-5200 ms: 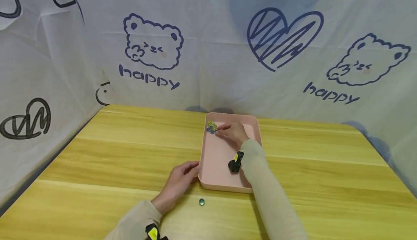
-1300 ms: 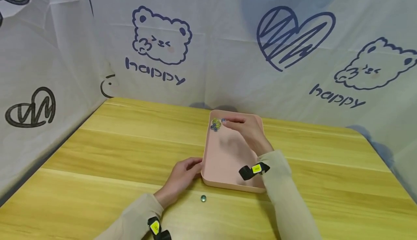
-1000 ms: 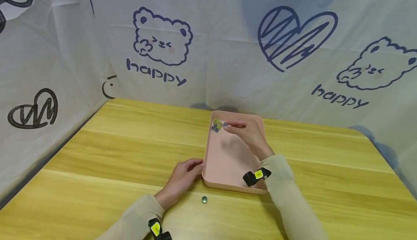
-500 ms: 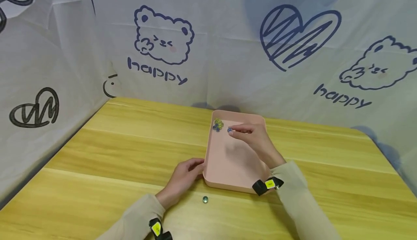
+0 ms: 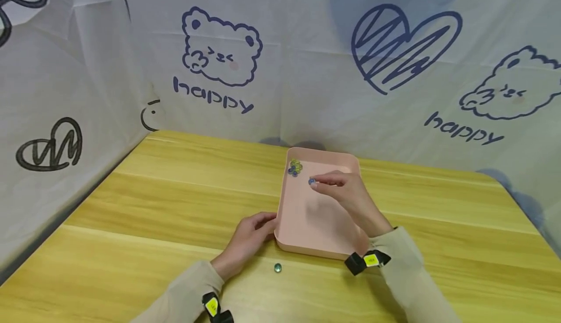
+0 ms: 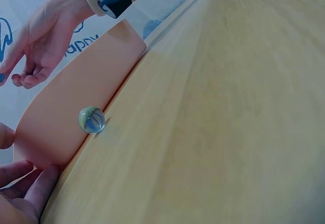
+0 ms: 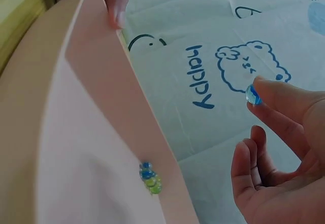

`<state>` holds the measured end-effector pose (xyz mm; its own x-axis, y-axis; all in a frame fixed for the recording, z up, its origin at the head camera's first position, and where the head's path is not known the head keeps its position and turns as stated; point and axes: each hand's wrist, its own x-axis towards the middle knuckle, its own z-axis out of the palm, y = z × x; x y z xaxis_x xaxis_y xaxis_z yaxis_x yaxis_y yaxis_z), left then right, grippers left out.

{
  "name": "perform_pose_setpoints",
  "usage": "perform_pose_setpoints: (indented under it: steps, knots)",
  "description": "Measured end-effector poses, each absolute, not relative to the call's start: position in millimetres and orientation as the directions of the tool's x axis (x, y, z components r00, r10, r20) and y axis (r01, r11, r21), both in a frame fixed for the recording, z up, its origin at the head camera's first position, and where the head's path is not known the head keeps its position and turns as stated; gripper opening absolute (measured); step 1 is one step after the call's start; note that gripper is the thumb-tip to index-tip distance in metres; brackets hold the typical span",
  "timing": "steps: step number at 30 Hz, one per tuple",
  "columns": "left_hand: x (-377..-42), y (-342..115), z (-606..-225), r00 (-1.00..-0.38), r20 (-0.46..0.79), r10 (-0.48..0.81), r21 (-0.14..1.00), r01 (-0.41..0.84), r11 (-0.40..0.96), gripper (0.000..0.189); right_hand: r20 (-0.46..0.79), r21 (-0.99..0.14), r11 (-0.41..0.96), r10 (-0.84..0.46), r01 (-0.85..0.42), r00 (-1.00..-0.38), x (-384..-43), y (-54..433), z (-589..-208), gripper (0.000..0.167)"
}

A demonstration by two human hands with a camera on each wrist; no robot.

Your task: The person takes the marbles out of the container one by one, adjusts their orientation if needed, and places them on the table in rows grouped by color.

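The right hand (image 5: 350, 196) pinches one blue marble (image 5: 311, 180) between thumb and forefinger, the gap between them no wider than the ball, while its other fingers curl loosely below. The marble is round, so it has no long axis and points no way; it is held above the pink tray (image 5: 302, 216), clear of the floor. The tray is oblong, its long axis running away from the person and one short end facing them.

Within the tray, beyond the pinch and to its left, a marble cluster (image 5: 295, 168) sits against the left wall near the far corner: at least two blue ones beside several yellow-green ones. They overlap, so the exact number cannot be told.

The left hand (image 5: 245, 240) touches the outside of the left wall by the near corner, thumb and fingers slightly apart; how firmly it holds cannot be told. To the right of that hand, just outside the tray's near wall, one loose marble (image 6: 92, 119) rests on the wooden table (image 5: 197, 191), clear glass with blue and greenish swirls. Each of the two sleeves carries one black device (image 5: 367, 261).
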<state>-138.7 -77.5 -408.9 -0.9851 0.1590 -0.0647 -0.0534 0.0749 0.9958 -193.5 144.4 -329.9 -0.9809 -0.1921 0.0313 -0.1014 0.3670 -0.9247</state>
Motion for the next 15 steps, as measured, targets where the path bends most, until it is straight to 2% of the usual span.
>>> perform_pose_setpoints:
  steps: [15]
  knots:
    - [-140.6,-76.2,-407.8,-0.986,-0.077,0.151,0.993,-0.063,0.098,0.033,0.066,-0.928,0.355,-0.134,-0.11,-0.989,-178.4,154.4,-326.0,0.038]
